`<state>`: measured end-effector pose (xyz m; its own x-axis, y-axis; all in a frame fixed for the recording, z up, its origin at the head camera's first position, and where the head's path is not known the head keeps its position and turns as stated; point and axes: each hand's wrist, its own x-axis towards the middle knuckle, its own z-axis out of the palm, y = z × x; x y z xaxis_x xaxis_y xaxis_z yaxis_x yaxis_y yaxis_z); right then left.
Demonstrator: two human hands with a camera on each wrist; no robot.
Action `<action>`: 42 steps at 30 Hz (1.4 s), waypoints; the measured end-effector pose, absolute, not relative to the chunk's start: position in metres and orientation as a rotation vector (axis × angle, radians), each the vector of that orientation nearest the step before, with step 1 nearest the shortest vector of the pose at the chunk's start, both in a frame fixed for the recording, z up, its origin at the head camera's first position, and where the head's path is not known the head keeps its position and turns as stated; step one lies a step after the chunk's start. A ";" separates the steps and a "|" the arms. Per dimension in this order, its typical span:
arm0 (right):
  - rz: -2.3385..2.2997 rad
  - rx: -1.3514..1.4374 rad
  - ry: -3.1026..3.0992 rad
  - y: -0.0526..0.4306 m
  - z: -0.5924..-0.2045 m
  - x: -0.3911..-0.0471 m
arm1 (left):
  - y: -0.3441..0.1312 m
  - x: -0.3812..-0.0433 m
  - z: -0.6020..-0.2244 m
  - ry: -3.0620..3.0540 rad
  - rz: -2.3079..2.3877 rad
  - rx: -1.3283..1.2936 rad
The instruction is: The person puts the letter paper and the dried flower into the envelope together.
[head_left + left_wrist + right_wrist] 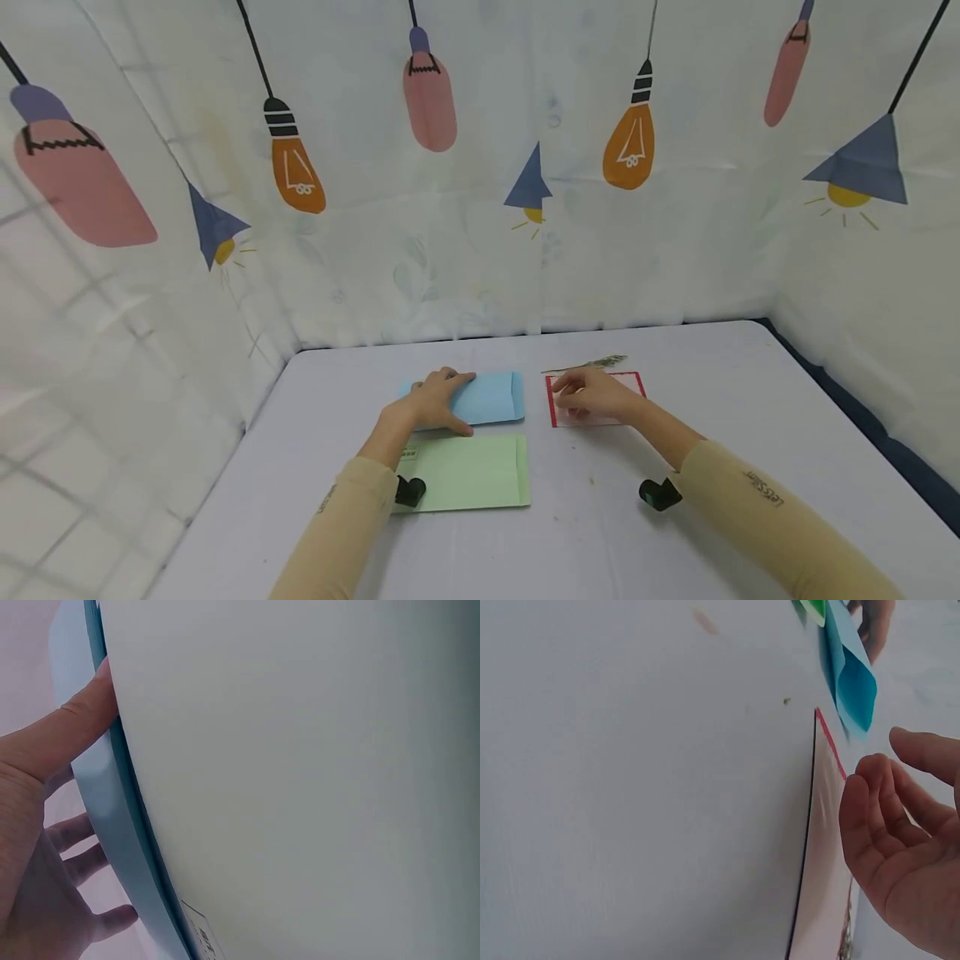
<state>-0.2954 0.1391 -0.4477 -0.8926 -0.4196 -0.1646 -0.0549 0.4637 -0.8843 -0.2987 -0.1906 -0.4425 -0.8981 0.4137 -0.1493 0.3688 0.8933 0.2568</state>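
1 blue envelope (pixel 491 400) lies on the bench (pixel 600 542), left of the red-bordered card (pixel 626 383). Left hand (pixel 429 402): fingers and thumb spread wide across the envelope's left end, not closed round it. Right hand (pixel 596 394): loosely bent fingers over the card, thumb apart, no item gripped. Green envelope (pixel 468 475) nearer the person; dried sprig (pixel 603 362) just beyond the card.

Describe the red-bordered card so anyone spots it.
On the white-covered table, find the light blue paper envelope. Right of it, partly hidden by the right hand, lies the pale rectangular card. Unlike that or the light green paper envelope, it has a red border.
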 end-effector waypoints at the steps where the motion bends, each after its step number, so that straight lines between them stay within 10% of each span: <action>1: -1.393 -0.384 2.376 0.144 -0.448 -0.296 | -0.190 -0.299 -0.442 2.861 0.332 0.595; 42: -1.218 -0.117 2.641 0.245 -0.453 -0.305 | -0.191 -0.298 -0.444 2.841 0.361 0.589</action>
